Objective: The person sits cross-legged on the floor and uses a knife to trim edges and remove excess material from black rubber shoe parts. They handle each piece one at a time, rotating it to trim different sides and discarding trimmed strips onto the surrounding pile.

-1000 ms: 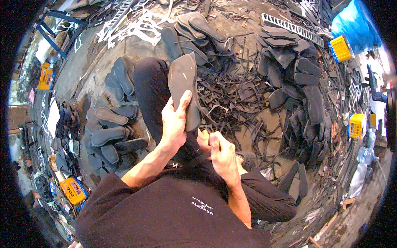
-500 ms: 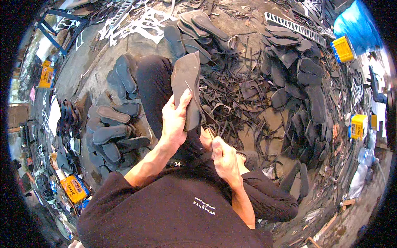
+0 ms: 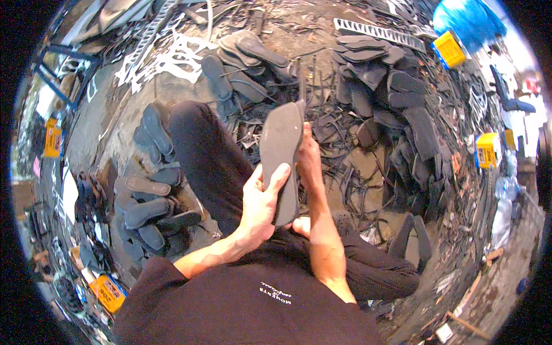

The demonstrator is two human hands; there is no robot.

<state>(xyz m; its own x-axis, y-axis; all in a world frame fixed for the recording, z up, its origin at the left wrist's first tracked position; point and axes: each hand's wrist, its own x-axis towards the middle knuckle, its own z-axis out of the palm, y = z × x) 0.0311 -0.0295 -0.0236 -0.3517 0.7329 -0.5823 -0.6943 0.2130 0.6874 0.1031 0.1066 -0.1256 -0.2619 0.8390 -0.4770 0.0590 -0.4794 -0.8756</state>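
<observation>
My left hand [image 3: 261, 201] is closed on a grey shoe sole [image 3: 280, 135], its thumb lying across the upper face near the narrower lower end. The sole is tilted, its pointed tip away from me, above my lap. My right hand [image 3: 309, 155] is at the sole's right edge, fingers bent and partly hidden behind it. Past the sole's tip a thin dark strip, like a narrow blade [image 3: 303, 80], stands upright; whether my right hand holds it cannot be made out. My bent leg in dark trousers [image 3: 201, 138] is to the left.
Piles of dark soles lie at left [image 3: 146, 210], at the far middle [image 3: 247, 63] and at right [image 3: 417, 115]. Dark offcut strips [image 3: 339, 172] cover the floor before me. White cut-out scraps [image 3: 172, 57], yellow boxes [image 3: 487, 150] and a blue bag [image 3: 468, 26] lie farther out.
My right hand has moved up and away from my lap to the sole's right edge. The sole and my left hand have come lower and slightly right, and the view has shifted.
</observation>
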